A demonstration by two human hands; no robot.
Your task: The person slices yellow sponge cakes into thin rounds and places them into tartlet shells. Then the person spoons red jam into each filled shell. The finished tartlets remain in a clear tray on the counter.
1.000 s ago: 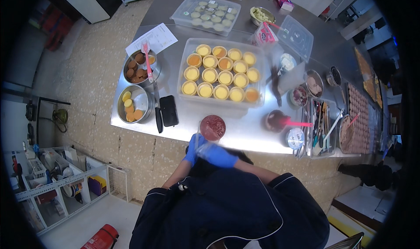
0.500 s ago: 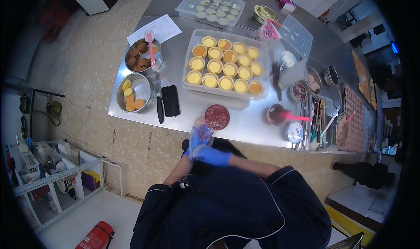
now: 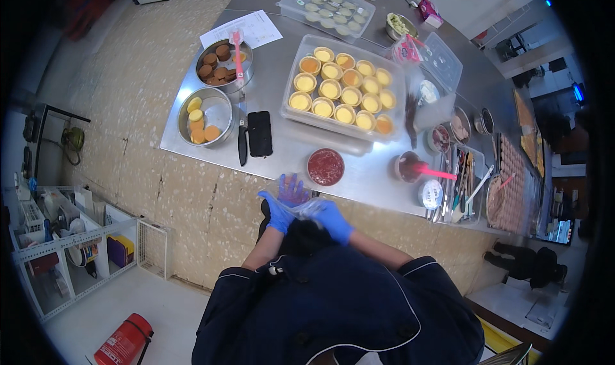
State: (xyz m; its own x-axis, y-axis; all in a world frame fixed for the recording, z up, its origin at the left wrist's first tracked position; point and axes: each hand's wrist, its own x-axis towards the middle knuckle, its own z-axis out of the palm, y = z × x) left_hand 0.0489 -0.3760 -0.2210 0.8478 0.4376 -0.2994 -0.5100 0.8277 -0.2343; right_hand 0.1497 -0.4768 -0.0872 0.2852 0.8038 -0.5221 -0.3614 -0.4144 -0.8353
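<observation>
Two gloved hands meet at the near edge of the surface (image 3: 282, 153), both closed on a clear plastic bag (image 3: 296, 198) held between them. Left hand (image 3: 278, 212) pinches the bag's left side; right hand (image 3: 333, 221) grips its right side. The bag hangs just short of a cup of red sauce (image 3: 325, 166). Beyond it sits a tray (image 3: 307, 118) of filled tart shells. A knife (image 3: 242, 144) and phone (image 3: 259, 133) lie left of the cup, beside two steel bowls (image 3: 206, 116).
</observation>
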